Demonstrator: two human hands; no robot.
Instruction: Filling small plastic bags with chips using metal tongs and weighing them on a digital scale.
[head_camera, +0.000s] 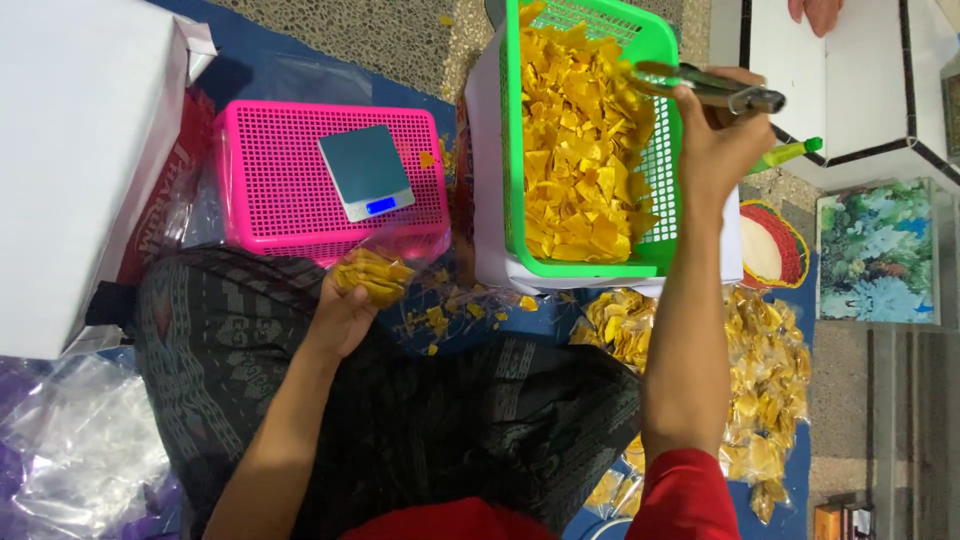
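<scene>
The left hand (345, 315) gripped a small clear bag of yellow chips (372, 275), held up near the scale (366, 172) on the pink basket (270, 185). The right hand (722, 135) clutched metal tongs (712, 87) w/ tips over the green basket (655, 150), prob. b/c the chips (580, 150) lay there.

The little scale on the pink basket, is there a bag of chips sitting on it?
No, the scale on the pink basket is bare; the left hand holds the chip bag below it.
</scene>
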